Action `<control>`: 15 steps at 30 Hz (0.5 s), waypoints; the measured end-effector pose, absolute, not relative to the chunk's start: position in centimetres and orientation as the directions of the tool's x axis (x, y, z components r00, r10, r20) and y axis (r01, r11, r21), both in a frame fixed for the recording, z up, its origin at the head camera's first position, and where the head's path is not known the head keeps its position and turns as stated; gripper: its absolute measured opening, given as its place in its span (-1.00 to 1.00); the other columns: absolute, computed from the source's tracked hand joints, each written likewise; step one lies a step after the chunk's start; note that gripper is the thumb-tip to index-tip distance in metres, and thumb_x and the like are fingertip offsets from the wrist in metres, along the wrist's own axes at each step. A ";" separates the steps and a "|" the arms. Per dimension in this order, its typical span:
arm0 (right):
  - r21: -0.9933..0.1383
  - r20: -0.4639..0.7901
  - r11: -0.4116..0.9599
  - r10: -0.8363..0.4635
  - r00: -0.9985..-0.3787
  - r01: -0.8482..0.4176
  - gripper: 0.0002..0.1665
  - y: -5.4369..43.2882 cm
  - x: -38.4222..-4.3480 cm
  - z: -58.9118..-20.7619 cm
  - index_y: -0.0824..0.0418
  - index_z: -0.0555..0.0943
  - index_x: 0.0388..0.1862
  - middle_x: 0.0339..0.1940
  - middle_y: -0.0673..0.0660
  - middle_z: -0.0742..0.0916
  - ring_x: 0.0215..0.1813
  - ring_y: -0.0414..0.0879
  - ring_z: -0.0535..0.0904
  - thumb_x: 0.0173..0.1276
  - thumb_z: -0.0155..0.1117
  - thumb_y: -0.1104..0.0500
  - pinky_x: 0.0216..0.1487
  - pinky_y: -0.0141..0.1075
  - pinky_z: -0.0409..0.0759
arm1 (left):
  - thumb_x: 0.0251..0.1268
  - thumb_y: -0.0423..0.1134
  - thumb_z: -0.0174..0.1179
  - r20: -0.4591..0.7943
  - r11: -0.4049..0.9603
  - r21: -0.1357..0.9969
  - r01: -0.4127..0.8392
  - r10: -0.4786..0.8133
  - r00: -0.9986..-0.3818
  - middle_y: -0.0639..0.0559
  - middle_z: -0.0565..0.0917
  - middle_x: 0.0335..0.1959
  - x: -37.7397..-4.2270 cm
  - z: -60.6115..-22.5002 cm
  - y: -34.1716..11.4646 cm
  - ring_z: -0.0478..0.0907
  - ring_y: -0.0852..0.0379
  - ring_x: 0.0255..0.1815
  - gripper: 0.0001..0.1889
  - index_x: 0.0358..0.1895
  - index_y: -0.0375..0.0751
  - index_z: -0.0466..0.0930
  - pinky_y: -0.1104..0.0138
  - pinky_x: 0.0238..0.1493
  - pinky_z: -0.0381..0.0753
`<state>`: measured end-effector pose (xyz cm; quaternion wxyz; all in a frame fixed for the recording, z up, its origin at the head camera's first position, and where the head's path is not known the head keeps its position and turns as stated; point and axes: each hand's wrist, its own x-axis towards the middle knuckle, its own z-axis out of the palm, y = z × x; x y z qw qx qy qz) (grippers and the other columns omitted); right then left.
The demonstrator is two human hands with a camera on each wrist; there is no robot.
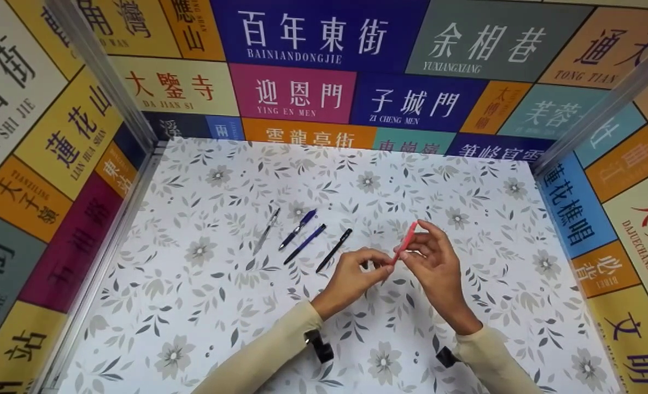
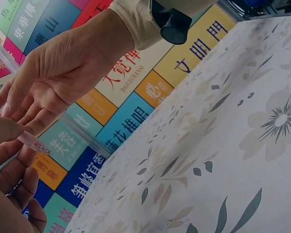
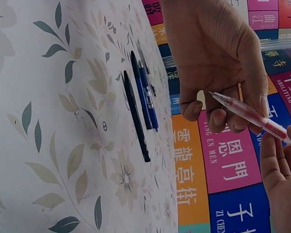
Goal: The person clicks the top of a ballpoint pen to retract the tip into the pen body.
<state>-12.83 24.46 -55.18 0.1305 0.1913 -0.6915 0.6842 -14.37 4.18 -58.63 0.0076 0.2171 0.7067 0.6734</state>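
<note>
A pink pen (image 1: 407,241) is held up over the table between both hands. My left hand (image 1: 359,273) pinches its lower end between thumb and index finger. The right hand (image 1: 438,262) grips the upper part, with the thumb against the barrel. The right wrist view shows a clear reddish barrel (image 3: 252,114) with its bare writing tip pointing past the left hand's fingers. Left of the hands, several pens lie apart, roughly side by side: a black pen (image 1: 334,250), a blue pen (image 1: 305,244), a dark blue pen with a clip (image 1: 297,230) and a grey clear one (image 1: 267,231).
A white tabletop with a grey floral print (image 1: 203,317) lies under everything. Upright panels with coloured street-name blocks (image 1: 296,93) stand at the back and both sides, joined by metal corner posts (image 1: 110,71). Black straps with small blocks (image 1: 319,346) sit at the sleeve cuffs.
</note>
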 end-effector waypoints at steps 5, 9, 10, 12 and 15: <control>-0.891 0.451 0.014 -0.096 -0.887 -0.454 -0.14 24.5 -12.8 -55.2 0.42 0.36 0.63 0.09 0.52 0.63 0.09 0.06 0.77 0.38 0.36 0.66 0.15 -0.23 0.77 | 0.43 -0.31 0.48 0.285 0.002 0.953 0.304 0.342 -0.895 0.07 0.85 -0.31 -14.4 -58.5 4.1 0.64 0.34 -0.26 -0.90 -0.08 -0.18 0.87 -0.16 -0.04 0.60; -0.893 0.447 0.011 -0.101 -0.889 -0.451 -0.15 24.5 -12.8 -55.2 0.45 0.36 0.60 0.08 0.52 0.63 0.07 0.07 0.77 0.37 0.37 0.66 0.12 -0.21 0.79 | 0.44 -0.31 0.47 0.280 0.011 0.952 0.305 0.364 -0.888 0.08 0.85 -0.31 -14.4 -58.5 3.9 0.63 0.34 -0.27 -0.90 -0.08 -0.19 0.87 -0.13 -0.04 0.61; -0.893 0.448 0.005 -0.103 -0.888 -0.451 -0.16 24.5 -12.8 -55.2 0.46 0.36 0.60 0.08 0.53 0.63 0.07 0.07 0.77 0.37 0.37 0.67 0.12 -0.21 0.79 | 0.45 -0.31 0.46 0.279 0.013 0.952 0.305 0.370 -0.886 0.08 0.85 -0.31 -14.4 -58.5 3.9 0.63 0.34 -0.28 -0.90 -0.07 -0.20 0.87 -0.11 -0.05 0.61; -0.893 0.447 -0.001 -0.104 -0.888 -0.449 -0.16 24.6 -12.7 -55.2 0.47 0.36 0.59 0.07 0.54 0.63 0.07 0.07 0.77 0.36 0.37 0.67 0.11 -0.21 0.79 | 0.46 -0.31 0.46 0.277 0.010 0.952 0.305 0.384 -0.881 0.07 0.85 -0.31 -14.4 -58.4 3.8 0.62 0.33 -0.29 -0.89 -0.07 -0.22 0.87 0.02 -0.08 0.62; -0.895 0.445 -0.004 -0.106 -0.889 -0.447 -0.16 24.6 -12.7 -55.2 0.48 0.36 0.58 0.08 0.53 0.63 0.07 0.07 0.77 0.36 0.37 0.67 0.11 -0.21 0.79 | 0.48 -0.30 0.45 0.279 0.002 0.952 0.306 0.405 -0.870 0.07 0.84 -0.33 -14.4 -58.3 3.6 0.60 0.32 -0.32 -0.90 -0.07 -0.21 0.86 0.24 -0.15 0.58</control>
